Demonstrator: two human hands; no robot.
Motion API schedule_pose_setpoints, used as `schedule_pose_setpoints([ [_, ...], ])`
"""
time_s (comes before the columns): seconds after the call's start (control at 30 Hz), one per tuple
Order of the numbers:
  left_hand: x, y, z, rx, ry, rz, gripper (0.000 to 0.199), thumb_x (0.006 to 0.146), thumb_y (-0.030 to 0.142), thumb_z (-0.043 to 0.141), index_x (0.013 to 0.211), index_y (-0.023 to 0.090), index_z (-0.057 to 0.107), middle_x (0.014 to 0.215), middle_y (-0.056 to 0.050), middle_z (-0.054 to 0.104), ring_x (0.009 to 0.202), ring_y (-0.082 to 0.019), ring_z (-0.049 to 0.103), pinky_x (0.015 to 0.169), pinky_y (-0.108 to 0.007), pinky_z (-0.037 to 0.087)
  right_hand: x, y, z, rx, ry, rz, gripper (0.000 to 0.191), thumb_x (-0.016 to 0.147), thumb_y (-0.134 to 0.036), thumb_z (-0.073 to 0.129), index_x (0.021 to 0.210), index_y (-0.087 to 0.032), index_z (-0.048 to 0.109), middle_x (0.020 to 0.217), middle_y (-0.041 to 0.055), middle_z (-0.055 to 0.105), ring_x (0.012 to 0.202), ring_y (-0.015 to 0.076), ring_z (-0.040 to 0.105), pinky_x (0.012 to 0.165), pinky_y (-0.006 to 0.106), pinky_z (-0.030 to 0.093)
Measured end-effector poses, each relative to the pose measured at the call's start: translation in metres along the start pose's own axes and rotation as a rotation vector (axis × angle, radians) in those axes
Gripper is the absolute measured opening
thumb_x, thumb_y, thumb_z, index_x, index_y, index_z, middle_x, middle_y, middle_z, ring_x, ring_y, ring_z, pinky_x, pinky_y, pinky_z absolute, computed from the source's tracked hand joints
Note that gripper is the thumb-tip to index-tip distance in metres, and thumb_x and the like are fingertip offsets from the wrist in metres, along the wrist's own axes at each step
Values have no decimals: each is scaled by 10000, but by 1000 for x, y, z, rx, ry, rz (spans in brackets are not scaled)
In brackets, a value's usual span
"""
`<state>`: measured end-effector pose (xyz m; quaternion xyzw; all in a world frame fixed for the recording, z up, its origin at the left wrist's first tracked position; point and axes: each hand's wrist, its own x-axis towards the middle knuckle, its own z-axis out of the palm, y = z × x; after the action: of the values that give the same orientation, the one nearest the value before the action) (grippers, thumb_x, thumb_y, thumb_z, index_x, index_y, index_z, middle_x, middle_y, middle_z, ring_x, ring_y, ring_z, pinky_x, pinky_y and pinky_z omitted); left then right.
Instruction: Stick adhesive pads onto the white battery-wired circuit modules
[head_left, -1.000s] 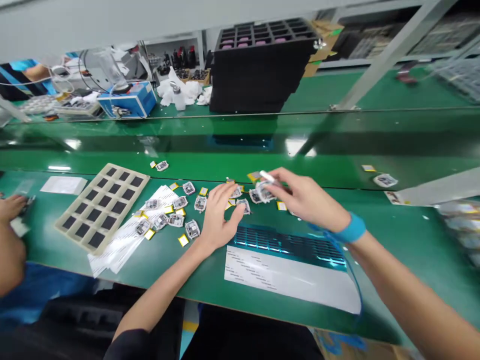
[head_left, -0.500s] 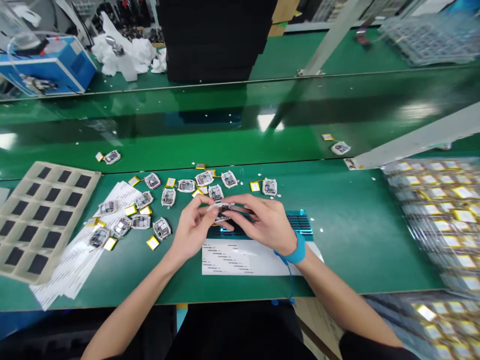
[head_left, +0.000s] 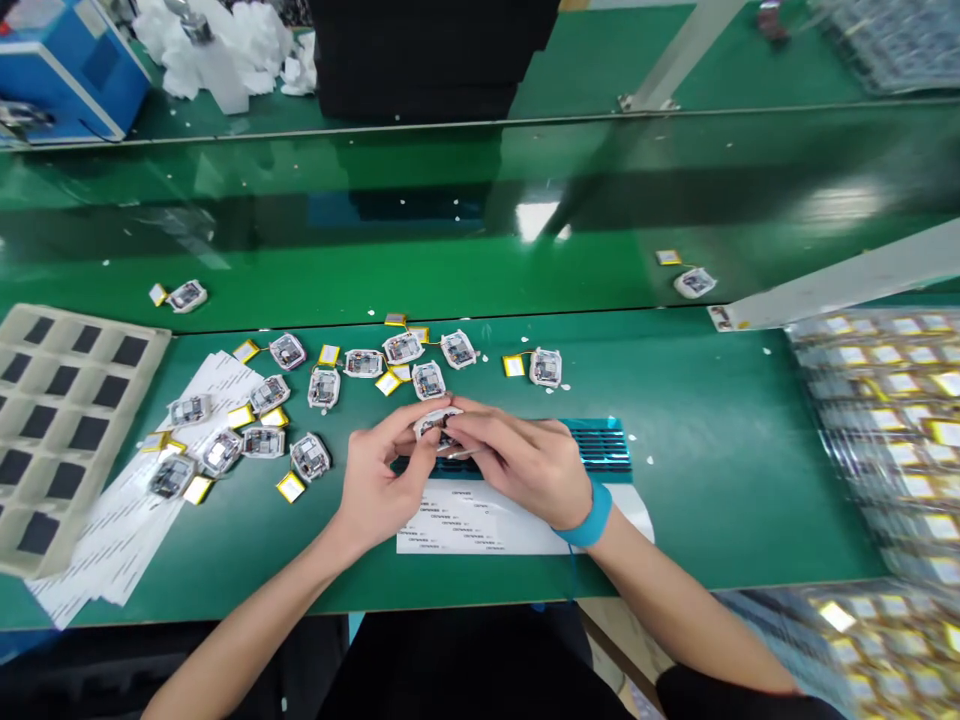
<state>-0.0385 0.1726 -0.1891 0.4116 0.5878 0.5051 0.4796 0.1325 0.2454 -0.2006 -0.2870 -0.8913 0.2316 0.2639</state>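
Observation:
Both hands meet over the middle of the green bench. My left hand (head_left: pixel 384 478) grips the left side of a small white-rimmed device casing (head_left: pixel 433 428), thumb on its face. With fingers pinched together, my right hand (head_left: pixel 529 465) holds the casing's right side and wears a blue wrist strap. Small parts between the fingertips are hidden. Beneath the hands lie a shiny blue strip sheet (head_left: pixel 600 447) and a white printed sheet (head_left: pixel 465 520). Several similar open casings (head_left: pixel 364 363) with yellow-edged batteries (head_left: pixel 291 487) lie beyond and to the left.
A beige compartment tray (head_left: pixel 146 350) stands at the left, beside overlapping printed sheets (head_left: pixel 135 530). Clear trays of batteries (head_left: pixel 885 420) are stacked at the right. A white post (head_left: pixel 840 275) slants down to the bench. A blue box (head_left: pixel 94 70) sits at the back left.
The casing in my hands has tilted so more of its inner face shows. My right fingers have closed in over it. The camera view has shifted downward slightly.

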Motion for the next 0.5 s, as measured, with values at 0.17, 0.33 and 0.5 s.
schedule_pose_setpoints([
  [0.17, 0, 1, -3, -103, 8, -90, 189, 963, 290, 657, 1079, 149, 706, 881, -58, 814, 633, -191, 788, 595, -269, 663, 1, 0, -1, 239, 33, 90, 297, 979, -114, 568, 1224, -266, 638, 1146, 3, 807, 802, 146, 807, 676, 234, 655],
  [0.33, -1, 0, -3, -88, -9, -105, 138, 936, 250, 672, 1028, 156, 713, 769, -28, 791, 544, -178, 765, 515, -231, 617, 4, 1, -2, 278, 0, 105, 259, 965, -66, 547, 1094, -259, 664, 1184, 10, 795, 981, 168, 794, 776, 264, 663],
  [0.5, -1, 3, -2, -117, -75, -105, 113, 929, 213, 671, 1016, 174, 731, 792, -19, 791, 540, -189, 770, 506, -234, 603, 3, 3, -3, 168, 54, 76, 302, 992, -83, 554, 1185, -271, 690, 1101, 2, 815, 901, 155, 799, 711, 250, 655],
])
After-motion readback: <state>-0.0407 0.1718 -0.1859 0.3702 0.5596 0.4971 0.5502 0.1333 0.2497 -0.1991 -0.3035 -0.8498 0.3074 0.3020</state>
